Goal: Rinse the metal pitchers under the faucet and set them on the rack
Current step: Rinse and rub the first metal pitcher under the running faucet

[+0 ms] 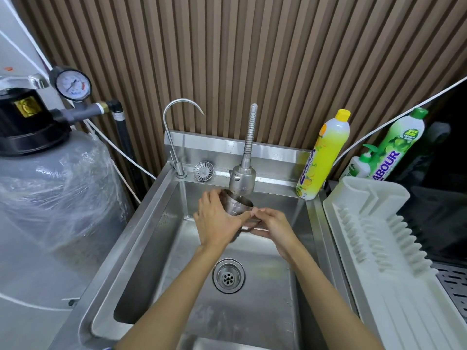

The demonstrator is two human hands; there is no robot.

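Note:
A small metal pitcher [238,205] is tilted right under the flexible faucet's spray head [242,180], over the steel sink [141,238]. My left hand [217,223] wraps around its body from the left. My right hand [271,227] grips the pitcher's handle on the right side. The pitcher's lower part is hidden behind my hands. The white dish rack [374,238] lies to the right of the sink, and nothing stands on it.
A thin gooseneck tap [174,137] and a loose strainer [203,170] sit on the sink's back ledge. A yellow soap bottle [323,157] stands at the back right corner, with green bottles [396,145] behind the rack. A wrapped water tank [50,185] is on the left. The drain [228,275] is open.

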